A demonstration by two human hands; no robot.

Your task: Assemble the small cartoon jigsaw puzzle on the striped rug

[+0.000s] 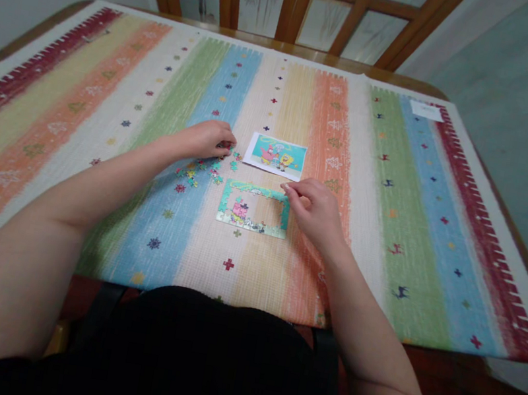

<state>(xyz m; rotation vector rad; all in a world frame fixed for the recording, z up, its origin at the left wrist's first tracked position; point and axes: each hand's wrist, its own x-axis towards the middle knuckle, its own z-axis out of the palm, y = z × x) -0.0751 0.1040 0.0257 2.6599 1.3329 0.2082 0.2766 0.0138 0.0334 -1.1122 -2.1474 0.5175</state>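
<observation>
A partly assembled jigsaw puzzle (225, 217) lies on the cloth, its border joined around an open middle. Inside it, at the lower left, is a pink cluster of joined pieces (240, 209). My right hand (317, 209) is at the puzzle's upper right corner, thumb and forefinger pinched on a small puzzle piece (284, 187). My left hand (210, 139) reaches over loose puzzle pieces (192, 174), its fingers curled down at their far edge; what is between the fingertips is hidden. Just beyond the puzzle lies a reference picture (278, 155) with cartoon figures on turquoise.
A striped tablecloth (156, 120) covers the table. At the far right lies a small white paper (426, 111). Wooden doors with glass panes (259, 6) stand behind the table, and walls rise on either side.
</observation>
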